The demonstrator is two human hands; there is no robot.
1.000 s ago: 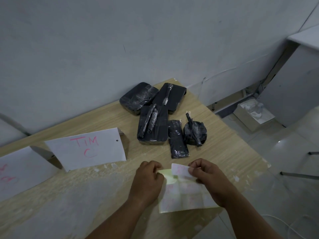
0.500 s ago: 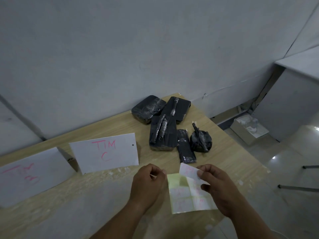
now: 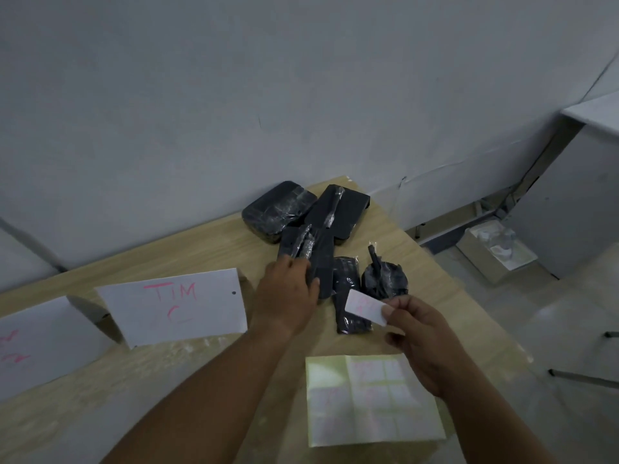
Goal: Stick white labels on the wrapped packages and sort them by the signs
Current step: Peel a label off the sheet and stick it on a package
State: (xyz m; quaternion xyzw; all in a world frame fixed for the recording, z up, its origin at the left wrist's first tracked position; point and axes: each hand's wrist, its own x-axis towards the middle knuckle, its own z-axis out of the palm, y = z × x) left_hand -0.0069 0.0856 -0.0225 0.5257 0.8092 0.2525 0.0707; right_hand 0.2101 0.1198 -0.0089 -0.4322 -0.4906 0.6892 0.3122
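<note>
Wooden table (image 3: 207,249), white label (image 3: 363,304) in right hand (image 3: 422,333)

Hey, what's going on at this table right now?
A person is labelling black wrapped packages. The right hand pinches a single white label above the pile. The left hand is on the middle package; whether it grips it is unclear. The label sheet lies on the wooden table near them. Two paper signs stand to the left, one reading TIM C. No package shows a label yet.
</note>
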